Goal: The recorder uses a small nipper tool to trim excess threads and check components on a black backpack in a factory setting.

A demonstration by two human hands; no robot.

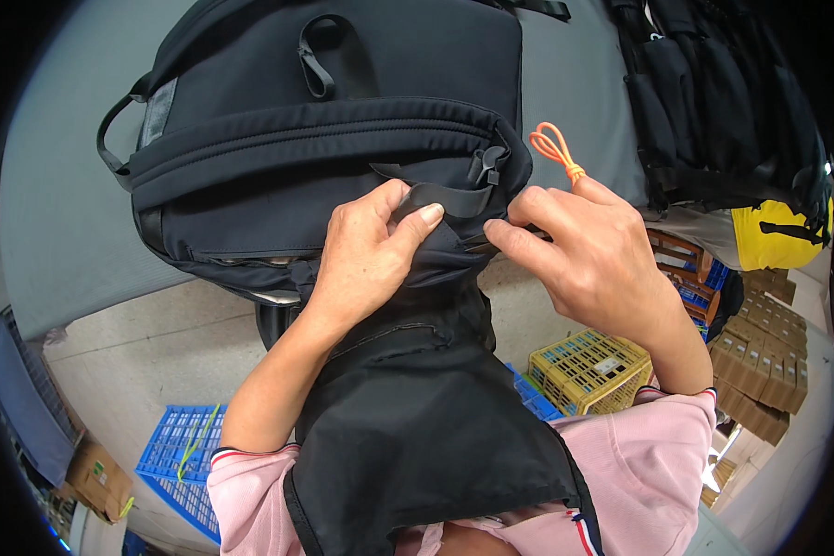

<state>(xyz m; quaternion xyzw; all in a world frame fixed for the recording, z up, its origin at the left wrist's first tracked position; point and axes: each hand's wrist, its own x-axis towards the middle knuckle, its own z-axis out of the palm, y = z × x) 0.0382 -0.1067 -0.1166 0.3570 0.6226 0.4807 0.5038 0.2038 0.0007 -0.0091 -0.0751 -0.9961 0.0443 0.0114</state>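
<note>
A black backpack [250,199] lies on the grey table in front of me, its padded shoulder strap [315,125] curving across it. My left hand [366,246] pinches a flat black webbing strap [454,199] between thumb and fingers. That webbing runs to a black plastic buckle [485,167] at the bag's right side. Close beside the buckle, my right hand [588,246] is curled, thumb and forefinger by the bag's edge. An orange cord loop [553,148] sticks up from behind its fingers; whatever else they hold is hidden.
More black bags [713,102] are piled at the table's far right, above a yellow bag [778,239]. Below stand a yellow crate [591,371], a blue crate [181,459] and stacked cardboard boxes [760,357]. A black apron [426,426] covers my front.
</note>
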